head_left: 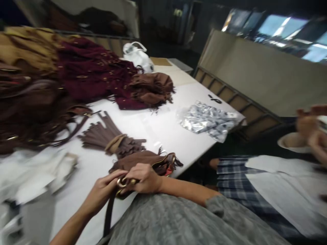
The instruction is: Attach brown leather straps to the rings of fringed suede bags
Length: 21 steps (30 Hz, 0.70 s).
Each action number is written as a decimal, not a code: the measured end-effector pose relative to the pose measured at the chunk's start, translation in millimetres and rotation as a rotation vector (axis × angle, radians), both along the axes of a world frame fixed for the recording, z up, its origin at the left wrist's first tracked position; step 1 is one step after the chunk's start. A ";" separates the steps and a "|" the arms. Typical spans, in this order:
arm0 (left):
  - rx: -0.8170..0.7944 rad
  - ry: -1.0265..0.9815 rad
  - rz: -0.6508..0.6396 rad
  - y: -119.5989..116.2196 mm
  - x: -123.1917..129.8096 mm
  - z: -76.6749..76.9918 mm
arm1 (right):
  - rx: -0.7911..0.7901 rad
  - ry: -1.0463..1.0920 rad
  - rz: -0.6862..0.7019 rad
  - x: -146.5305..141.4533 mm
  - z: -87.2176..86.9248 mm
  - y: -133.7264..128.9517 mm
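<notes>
A brown bag (139,159) with a zipper, gold-coloured metal fittings and a bit of red lining lies at the table's near edge. My left hand (103,190) has its fingers closed on the bag's strap end, next to a gold ring (122,182). Just right of it, my right hand (146,178) is closed on the bag's metal clasp. A dark strap (108,214) hangs down below my left hand. Behind the bag lies a bundle of brown strips (99,136), tied with a tan band (116,143).
Piles of dark brown bags (33,109), maroon bags (89,71) and mustard bags (28,44) cover the table's left side. White wrapping (30,173) lies near left, patterned plastic packets (206,119) at right. A person in a plaid skirt (232,173) stands at right.
</notes>
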<state>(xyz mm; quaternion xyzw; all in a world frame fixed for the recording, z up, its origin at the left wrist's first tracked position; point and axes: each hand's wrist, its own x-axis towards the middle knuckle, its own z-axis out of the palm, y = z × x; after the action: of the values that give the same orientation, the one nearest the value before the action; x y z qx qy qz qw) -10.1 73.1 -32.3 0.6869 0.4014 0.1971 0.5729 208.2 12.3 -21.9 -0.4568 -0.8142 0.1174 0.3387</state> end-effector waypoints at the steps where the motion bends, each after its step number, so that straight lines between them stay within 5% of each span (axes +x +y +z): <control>1: -0.021 -0.003 0.028 -4.0 -9.3 6.1 | 0.008 0.077 0.038 -21.6 -8.1 4.2; 5: -0.017 -0.104 0.166 -15.5 -3.4 20.9 | 0.034 0.221 0.015 -35.8 -9.4 5.4; 9: -0.260 -0.213 0.276 -26.2 5.2 20.3 | 0.065 0.147 0.025 -24.6 1.4 1.5; 13: -0.424 -0.257 0.229 -22.6 -3.9 17.9 | 0.082 0.122 0.046 -29.8 -1.2 3.9; 21: 0.191 -0.025 -0.040 -2.2 2.5 3.7 | 0.073 0.190 0.106 -48.2 -18.8 3.1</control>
<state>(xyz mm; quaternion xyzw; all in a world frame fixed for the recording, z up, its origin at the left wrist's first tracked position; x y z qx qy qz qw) -7.6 71.0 -28.6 0.7438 0.3595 0.2316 0.5136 159.9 15.4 -40.7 -0.3875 -0.8051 0.1483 0.4239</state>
